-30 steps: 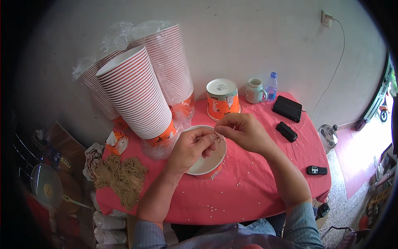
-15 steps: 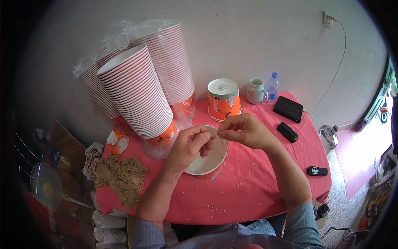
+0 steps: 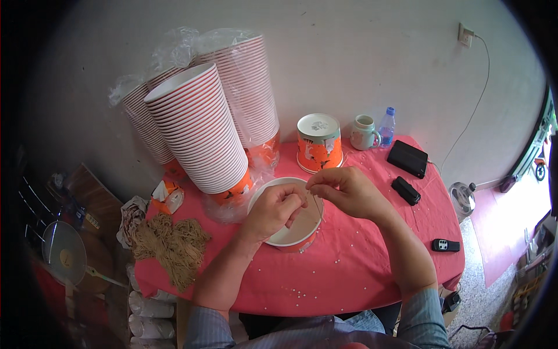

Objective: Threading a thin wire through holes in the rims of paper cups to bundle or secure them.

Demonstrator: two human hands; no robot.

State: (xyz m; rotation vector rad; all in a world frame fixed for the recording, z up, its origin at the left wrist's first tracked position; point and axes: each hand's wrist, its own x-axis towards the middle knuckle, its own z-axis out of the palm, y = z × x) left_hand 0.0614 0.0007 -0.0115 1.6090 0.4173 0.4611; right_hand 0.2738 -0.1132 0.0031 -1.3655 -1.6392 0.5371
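Observation:
Over a round white-lined paper bucket [image 3: 293,234] my two hands meet, fingertips close together. My left hand [image 3: 273,210] is closed, its fingers curled and the thumb pressed against them. A pinch closes my right hand [image 3: 351,191] just beside it. Between them runs a thin tan string [image 3: 321,210], whose loose end dangles over the bucket's right rim. It seems to be gripped by both hands, though the fingers hide its upper part. To the left of my left forearm lies a tangled heap of tan strings [image 3: 174,247].
Tall stacks of nested paper buckets [image 3: 197,131], some in clear plastic, stand at the back left. Behind my hands are an upturned orange bucket [image 3: 319,145], a mug [image 3: 363,135] and a bottle [image 3: 387,125]. Black devices [image 3: 408,159] lie right; white beads [image 3: 297,295] dot the red cloth.
The whole view has shifted slightly. My left fingers have curled in more tightly, and my right fingertips sit a little higher relative to them. The string still hangs between the hands.

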